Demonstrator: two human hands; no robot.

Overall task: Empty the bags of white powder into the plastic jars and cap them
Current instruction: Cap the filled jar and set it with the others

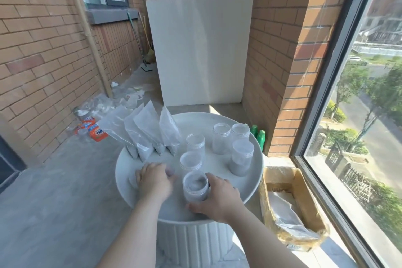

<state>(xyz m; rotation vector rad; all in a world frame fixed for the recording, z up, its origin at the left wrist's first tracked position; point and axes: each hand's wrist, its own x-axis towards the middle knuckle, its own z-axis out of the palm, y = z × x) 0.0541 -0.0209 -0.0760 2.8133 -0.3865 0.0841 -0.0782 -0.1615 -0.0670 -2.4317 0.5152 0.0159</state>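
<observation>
**On the table [219,167], a jar [195,187] is being held**

Near the table's front edge, the right hand [217,199] is gripping the jar round its side, likely to stop it tipping. The left hand [154,180] is resting beside it; blur is hiding what its fingers are doing. Six jars [221,138] are standing there; four bags [150,128] are leaning at its far left.

Clear plastic, matt white, rough brick.
Jars [195,185] — clear, glossy plastic; bags [148,130] — thin crinkled plastic film over white powder; table [258,172] smooth, matt white; box [304,198] of brown cardboard; walls [43,50] rough brick; floor [65,191] grey concrete.
</observation>
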